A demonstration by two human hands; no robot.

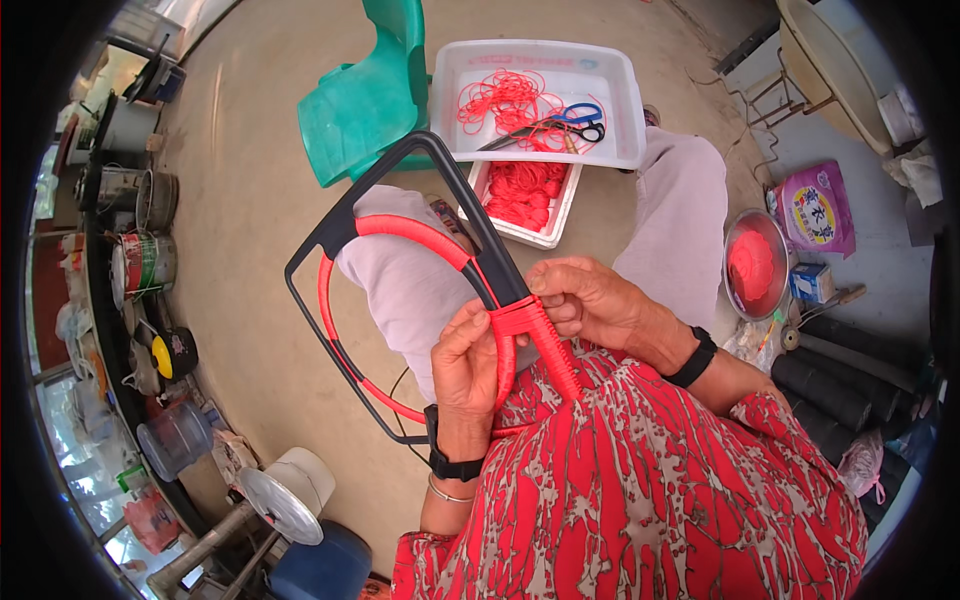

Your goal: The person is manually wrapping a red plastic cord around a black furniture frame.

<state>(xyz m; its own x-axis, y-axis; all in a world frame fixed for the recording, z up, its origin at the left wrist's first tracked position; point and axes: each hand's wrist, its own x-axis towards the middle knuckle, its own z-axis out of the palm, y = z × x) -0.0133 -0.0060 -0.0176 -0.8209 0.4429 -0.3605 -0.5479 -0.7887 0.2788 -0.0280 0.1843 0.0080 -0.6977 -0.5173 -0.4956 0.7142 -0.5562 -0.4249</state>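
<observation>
- Left hand (467, 360) grasps the frame (505, 272) by its red cord (515, 318).
- Right hand (590, 297) pinched beside it; cannot tell on what.
- Scissors (580, 115) lie in the tray (620, 125).

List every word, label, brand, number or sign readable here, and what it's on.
Locations only; I don't copy wording.
Purple package: large dark characters on a yellow patch; legible, not quoted.
White tub: faint reddish print on the far wall; too blurred to read.
Blue-and-white box: print too small to read.
Red, green and white bucket: markings too small to read.
Black frame: no text visible.
</observation>
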